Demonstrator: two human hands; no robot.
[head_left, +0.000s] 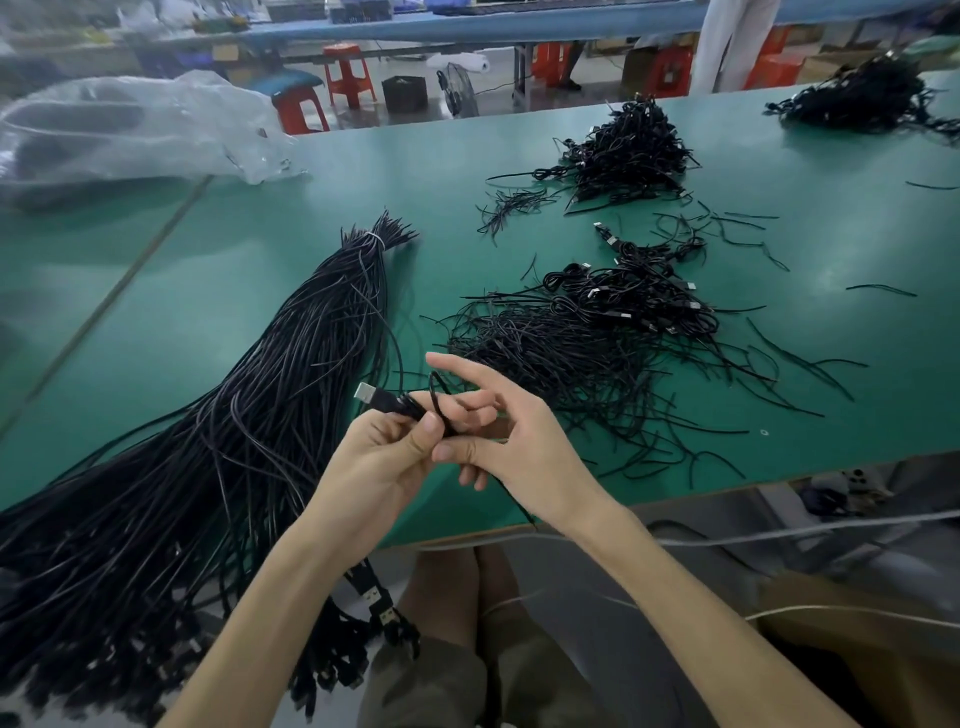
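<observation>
Green surface (208, 291), black cables on every side.
Left hand (384, 460) grips USB cable (385, 401) just behind its plug; right hand (511, 441) pinches the cable's loop, forefinger straight. Tied bundle (260, 415) left of both hands; tangled pile (597, 338) beyond the right.

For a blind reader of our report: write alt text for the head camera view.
Two bare hands coil a black USB cable over a green table: the left hand grips it just behind the plug, and the right hand holds a loop of it. A large tied bundle of black cables lies to the left, with piles of coiled cables beyond.
</observation>
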